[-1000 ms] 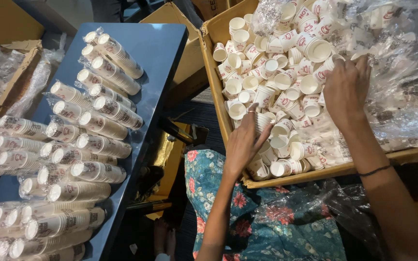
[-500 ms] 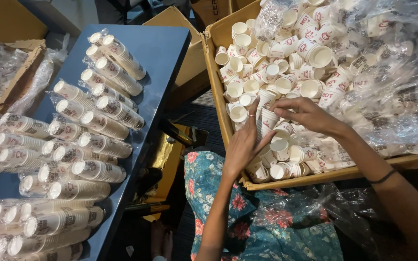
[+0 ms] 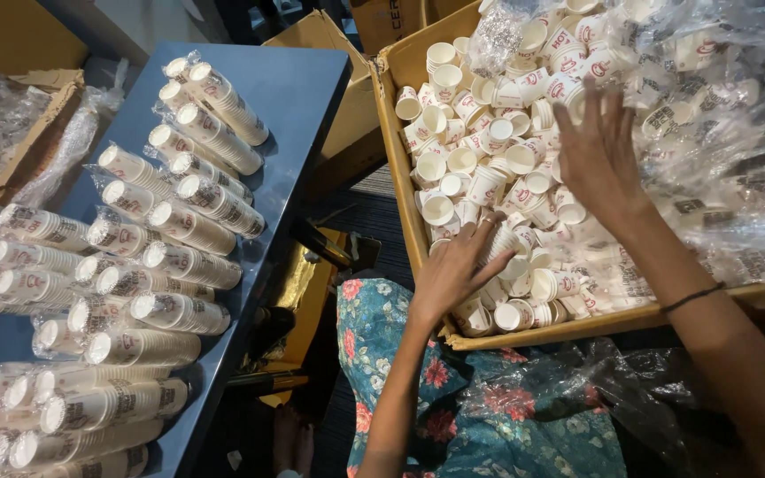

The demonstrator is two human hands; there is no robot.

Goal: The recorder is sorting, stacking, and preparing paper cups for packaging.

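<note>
Left hand (image 3: 453, 274): fingers spread, released, resting on loose paper cups (image 3: 480, 168) in cardboard box (image 3: 397, 168). Right hand (image 3: 599, 159): fingers splayed, released, over same cups. Plastic wrap (image 3: 728, 115) alongside. Wrapped cup stacks (image 3: 179, 230) on blue counter (image 3: 298, 97).

Loose cups (image 3: 480, 168) crowding box (image 3: 397, 168)

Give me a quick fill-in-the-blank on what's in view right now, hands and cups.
1. Both hands, left and right, reach into a ____ box of loose cups.
2. The wrapped cup stacks lie on a ____ table.
3. The thin black band sits on the ____ wrist.

Missing words: cardboard; blue; right
</note>
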